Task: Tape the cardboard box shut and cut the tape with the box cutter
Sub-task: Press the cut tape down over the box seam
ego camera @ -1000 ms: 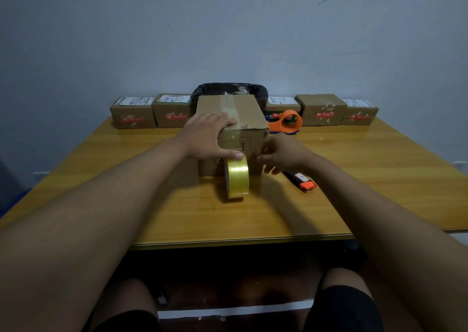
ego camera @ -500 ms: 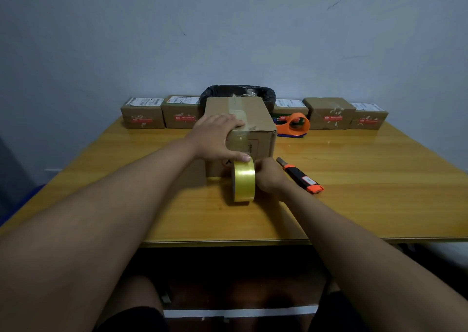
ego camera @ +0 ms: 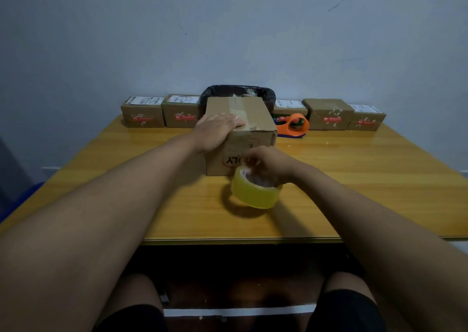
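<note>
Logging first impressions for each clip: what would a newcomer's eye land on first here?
Probably the yellowish tape roll, tilted on the wooden table just in front of the cardboard box, with the right hand gripping it from above. Next, the left hand pressing flat on the box's top near edge. Behind, the orange tape dispenser stands out among a row of small brown boxes along the wall.

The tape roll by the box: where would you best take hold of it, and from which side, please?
Probably by its ring wall, fingers through the core, as the right hand grips the tape roll now. Come from above right: its open core tilts up that way, and the cardboard box blocks the far side.
</note>
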